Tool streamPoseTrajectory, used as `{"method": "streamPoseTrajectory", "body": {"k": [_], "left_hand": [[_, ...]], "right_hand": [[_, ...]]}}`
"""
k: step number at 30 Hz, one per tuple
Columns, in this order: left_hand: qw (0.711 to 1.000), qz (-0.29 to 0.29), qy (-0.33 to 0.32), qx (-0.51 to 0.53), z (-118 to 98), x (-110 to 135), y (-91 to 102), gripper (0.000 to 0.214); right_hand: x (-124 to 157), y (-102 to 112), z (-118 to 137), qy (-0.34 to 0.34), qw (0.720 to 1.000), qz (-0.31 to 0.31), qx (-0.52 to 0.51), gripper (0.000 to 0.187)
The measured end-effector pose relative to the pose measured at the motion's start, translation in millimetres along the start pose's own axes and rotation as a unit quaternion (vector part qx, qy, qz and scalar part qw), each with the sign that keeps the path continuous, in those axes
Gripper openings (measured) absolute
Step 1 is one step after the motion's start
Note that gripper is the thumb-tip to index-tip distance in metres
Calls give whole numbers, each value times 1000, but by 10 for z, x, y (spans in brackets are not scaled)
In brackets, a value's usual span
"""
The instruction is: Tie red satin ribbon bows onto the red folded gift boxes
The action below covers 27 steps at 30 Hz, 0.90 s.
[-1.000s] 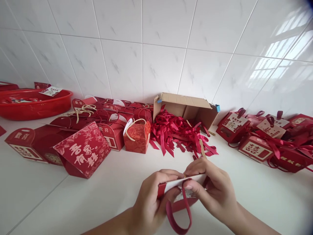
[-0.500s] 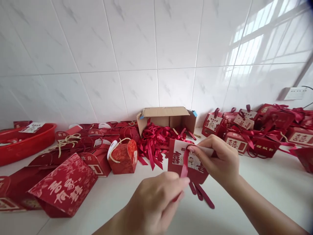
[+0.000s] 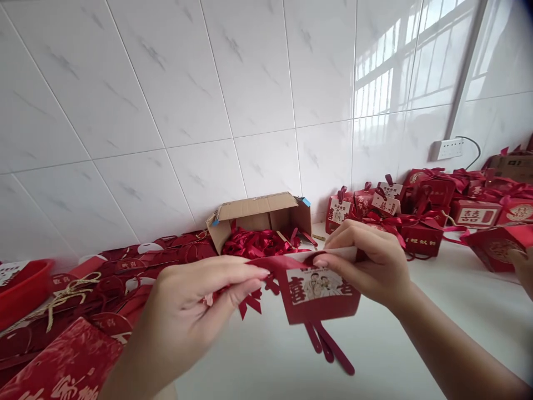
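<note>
My right hand (image 3: 366, 261) is closed on the top edge of a small red gift box (image 3: 287, 308) with white panel, printed couple and characters, held up above the white table. Its thumb presses a red ribbon (image 3: 287, 261) against that edge. My left hand (image 3: 195, 305) pinches the ribbon's other part between thumb and fingers and holds it out to the left, roughly level with the box's top. Below the box, several dark red strips with rounded ends (image 3: 337, 350) lie on the table.
Behind the hands, a cardboard box (image 3: 258, 210) lies open with red ribbons (image 3: 262, 241) spilling out. Red boxes (image 3: 425, 239) crowd the right, where another person's hand (image 3: 524, 266) shows at the edge. On the left are more red boxes (image 3: 75, 355) and a red basin (image 3: 25, 303).
My left hand has moved left and up, drawing the ribbon from hanging down to nearly level. The view has turned right, and another person's hand has come in at the right edge.
</note>
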<state>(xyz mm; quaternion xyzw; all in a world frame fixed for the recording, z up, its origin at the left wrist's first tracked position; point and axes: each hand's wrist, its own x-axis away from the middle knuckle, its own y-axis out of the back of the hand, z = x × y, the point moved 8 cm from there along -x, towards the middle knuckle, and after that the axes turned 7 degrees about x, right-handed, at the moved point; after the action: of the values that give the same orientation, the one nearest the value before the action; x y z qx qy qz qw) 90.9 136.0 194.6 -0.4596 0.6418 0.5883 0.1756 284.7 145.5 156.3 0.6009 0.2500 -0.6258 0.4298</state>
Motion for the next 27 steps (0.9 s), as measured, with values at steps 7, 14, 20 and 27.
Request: {"method": "streamPoseTrajectory", "body": {"k": [7,14,20,27], "left_hand": [[995,84,-39,24,-14,194,11,30],[997,71,28,-18,132,147,149,12],[998,45,29,-15,-1,190,173,21],[990,-102,19,90,-13,226,117,45]], "right_hand": [[29,-51,0,-26,999,10,-28,17],[71,-147,127,12,995,87,-53,18],[120,-200,298,90,987,134,-23,14],[140,-180,456,130,980,152,-3,13]]}}
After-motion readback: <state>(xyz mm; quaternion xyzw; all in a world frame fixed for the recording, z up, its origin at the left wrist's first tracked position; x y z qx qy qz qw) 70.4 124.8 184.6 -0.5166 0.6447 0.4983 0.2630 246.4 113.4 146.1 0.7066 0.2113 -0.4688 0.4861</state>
